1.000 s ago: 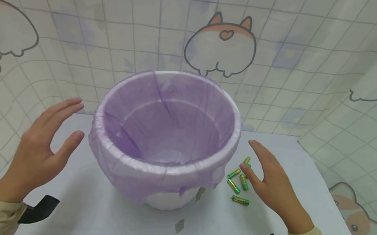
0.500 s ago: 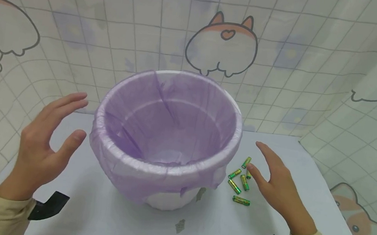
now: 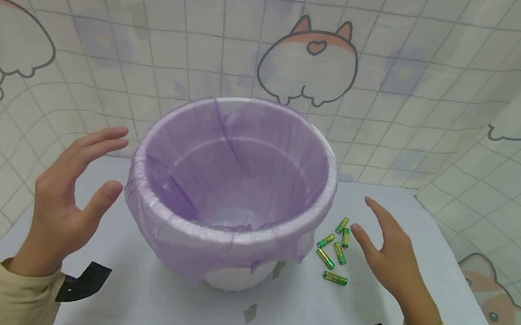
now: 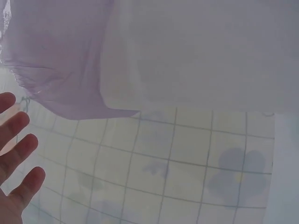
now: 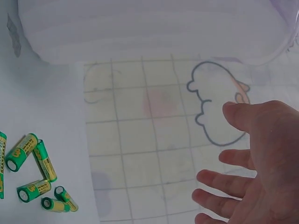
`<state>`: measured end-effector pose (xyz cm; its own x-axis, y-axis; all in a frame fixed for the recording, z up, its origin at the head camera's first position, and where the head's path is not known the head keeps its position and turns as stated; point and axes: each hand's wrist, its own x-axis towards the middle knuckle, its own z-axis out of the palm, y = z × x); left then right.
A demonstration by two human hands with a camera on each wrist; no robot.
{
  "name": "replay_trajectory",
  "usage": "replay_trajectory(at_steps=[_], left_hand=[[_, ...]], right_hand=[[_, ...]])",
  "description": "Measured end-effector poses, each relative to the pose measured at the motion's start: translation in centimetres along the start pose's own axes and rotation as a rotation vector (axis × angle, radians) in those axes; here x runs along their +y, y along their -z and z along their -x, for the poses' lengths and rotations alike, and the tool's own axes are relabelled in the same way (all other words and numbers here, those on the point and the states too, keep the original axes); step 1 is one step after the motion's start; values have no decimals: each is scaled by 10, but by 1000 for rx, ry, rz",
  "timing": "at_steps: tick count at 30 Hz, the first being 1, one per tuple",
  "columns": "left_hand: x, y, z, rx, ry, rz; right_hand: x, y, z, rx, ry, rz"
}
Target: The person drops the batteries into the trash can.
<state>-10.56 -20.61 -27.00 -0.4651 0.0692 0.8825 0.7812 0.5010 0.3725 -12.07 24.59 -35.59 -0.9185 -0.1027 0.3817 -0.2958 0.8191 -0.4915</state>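
Note:
A white bin (image 3: 234,280) stands upright on the table, lined with a purple plastic bag (image 3: 228,238) folded over its rim. To its left my left hand (image 3: 68,200) is raised with fingers spread, apart from the bag and holding nothing. On the other side my right hand (image 3: 393,256) hovers with thumb and fingers apart, also holding nothing. Between that hand and the bin lie several green and yellow batteries (image 3: 339,253), loose on the table. The right wrist view shows the same batteries (image 5: 45,161) at its lower left, away from the fingertips (image 5: 233,116).
The white table (image 3: 168,317) reaches back to a tiled-pattern curtain (image 3: 189,28) with cartoon dog prints. Grey patches (image 3: 250,314) mark the tabletop in front of the bin. Black straps (image 3: 85,283) stick out from the wrists.
My left hand has shifted slightly right and up, nearer the bin. The right hand has drawn to the right, uncovering a battery. Bin and batteries stay in place.

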Motion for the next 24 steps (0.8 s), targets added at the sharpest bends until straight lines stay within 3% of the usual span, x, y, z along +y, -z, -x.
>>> replay_trajectory(at_steps=[9, 24], left_hand=[[14, -9, -5, 50, 22, 119], [20, -15, 2, 35, 76, 154]], right_hand=[[5, -5, 0, 4, -18, -16], [10, -13, -5, 8, -63, -22]])
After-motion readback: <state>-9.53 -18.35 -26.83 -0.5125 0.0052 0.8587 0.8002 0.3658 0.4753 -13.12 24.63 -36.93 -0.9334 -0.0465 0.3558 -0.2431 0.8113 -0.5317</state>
